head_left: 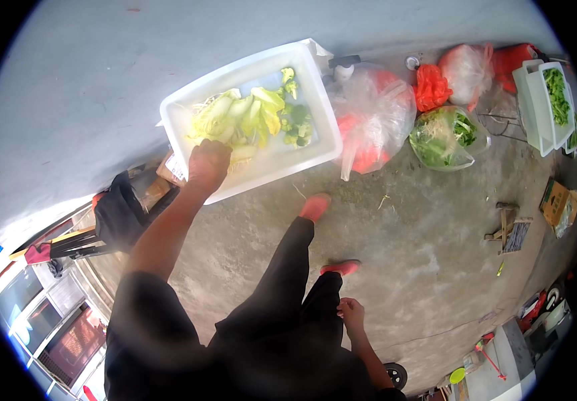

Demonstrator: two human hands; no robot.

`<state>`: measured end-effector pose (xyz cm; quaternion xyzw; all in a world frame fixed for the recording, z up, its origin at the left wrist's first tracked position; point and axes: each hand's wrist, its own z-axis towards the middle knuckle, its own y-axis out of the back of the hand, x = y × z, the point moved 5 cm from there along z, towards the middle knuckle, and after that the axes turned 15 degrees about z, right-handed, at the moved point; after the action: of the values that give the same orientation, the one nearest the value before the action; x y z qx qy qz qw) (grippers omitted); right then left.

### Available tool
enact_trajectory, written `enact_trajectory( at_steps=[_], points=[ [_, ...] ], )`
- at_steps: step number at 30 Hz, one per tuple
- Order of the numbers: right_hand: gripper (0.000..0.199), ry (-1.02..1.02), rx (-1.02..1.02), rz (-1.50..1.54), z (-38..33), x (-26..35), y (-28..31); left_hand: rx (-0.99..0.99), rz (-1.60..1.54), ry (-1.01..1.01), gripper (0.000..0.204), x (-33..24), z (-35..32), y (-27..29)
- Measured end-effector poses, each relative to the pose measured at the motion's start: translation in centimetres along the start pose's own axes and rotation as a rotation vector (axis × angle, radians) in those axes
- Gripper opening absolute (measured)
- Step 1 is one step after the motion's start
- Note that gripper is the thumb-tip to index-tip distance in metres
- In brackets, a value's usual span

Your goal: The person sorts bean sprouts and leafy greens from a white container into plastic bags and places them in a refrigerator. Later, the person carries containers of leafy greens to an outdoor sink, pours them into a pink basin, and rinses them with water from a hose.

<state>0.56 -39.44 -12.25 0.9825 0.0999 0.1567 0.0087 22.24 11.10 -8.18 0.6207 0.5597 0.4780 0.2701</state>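
Through the head camera I log the following: one white rectangular tub (324, 123), set near a grey wall (101, 80), what carries it hidden from me. Contents, left to middle: pale yellow-green leafy vegetables (235, 119), in a loose heap. Contents, right: broccoli florets (297, 125), green, one group at the far end, more beside the leaves. Left hand (209, 166): over the tub's near left side, at the lower edge of the heap, fingers curled downward and mostly covered by the hand's back; I cannot tell whether they pinch a stalk. Right hand (351, 313): low beside the thigh, well apart from the tub, fingers loosely bent; I cannot tell whether the tips meet. Right of the tub, in order: a clear bag with red inside (377, 110), a small red bag (431, 88), a clear bag of greens (441, 142), stacked white containers (536, 110) bearing more greens. On the concrete floor (415, 234), farther right: a small stool (512, 229) and a cardboard box (557, 204). Also listed: two pinkish-red shoes (315, 206), worn.
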Motion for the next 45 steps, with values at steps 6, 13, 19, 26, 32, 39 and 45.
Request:
enact_trajectory(
  at_steps=[6,13,19,26,32,39,45],
  points=[
    [0.017,-0.012,0.021,0.076,-0.7,-2.5,0.4,0.048,-0.451,0.126,0.011,-2.4,1.2,-0.8],
    [0.02,0.16,0.032,-0.176,-0.2,-6.6,1.7,-0.112,0.043,-0.165,0.021,-5.2,7.1,-3.8],
    [0.02,0.118,0.026,-0.168,0.2,-8.6,2.4,-0.06,0.209,-0.294,0.015,-6.5,8.7,-5.5],
    [0.018,0.09,-0.012,-0.127,0.3,-8.7,1.7,-0.026,-1.297,0.549,0.017,-1.3,8.1,-4.9],
    [0.018,0.117,0.032,-0.125,1.4,-8.1,0.9,0.04,-0.556,0.452,0.031,-2.4,10.3,-5.5],
    [0.017,-0.179,-0.035,0.143,-0.8,-2.8,-0.3,0.184,-0.461,0.464,0.034,-3.1,11.7,-6.1],
    [0.018,-0.181,-0.031,0.125,0.0,-2.6,-0.6,0.074,-0.862,0.605,0.025,-1.8,10.6,-7.1]
  ],
)
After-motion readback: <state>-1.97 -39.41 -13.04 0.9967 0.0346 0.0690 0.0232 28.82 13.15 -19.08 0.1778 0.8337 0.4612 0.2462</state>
